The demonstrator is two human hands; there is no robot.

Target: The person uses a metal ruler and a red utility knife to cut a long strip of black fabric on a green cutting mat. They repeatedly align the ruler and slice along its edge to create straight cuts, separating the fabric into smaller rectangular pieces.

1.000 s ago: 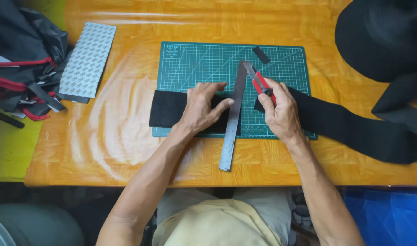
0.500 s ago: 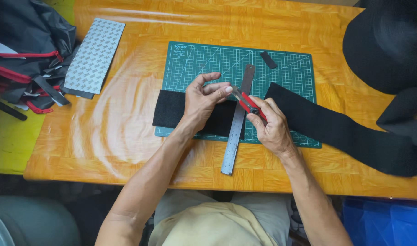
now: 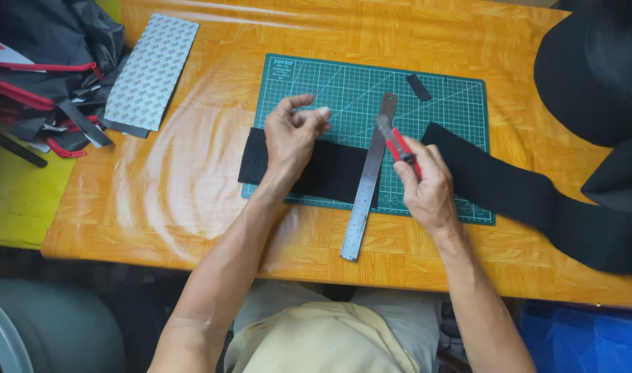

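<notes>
Black fabric strip [image 3: 330, 169] lies across the green cutting mat [image 3: 454, 97], its longer severed part [image 3: 523, 190] trailing right, with the steel ruler [image 3: 368, 186] laid over the cut line: the step in hand appears to be cutting along the ruler. The right hand [image 3: 426, 190] grips the red utility knife [image 3: 399, 144]; the left hand [image 3: 292, 135], loosely curled and holding nothing, has lifted off the ruler it pressed a second ago. The next cut calls for re-seating the ruler.

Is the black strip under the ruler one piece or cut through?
Cut through: the left piece ends at the steel ruler, with bare green mat before the right piece.
</notes>
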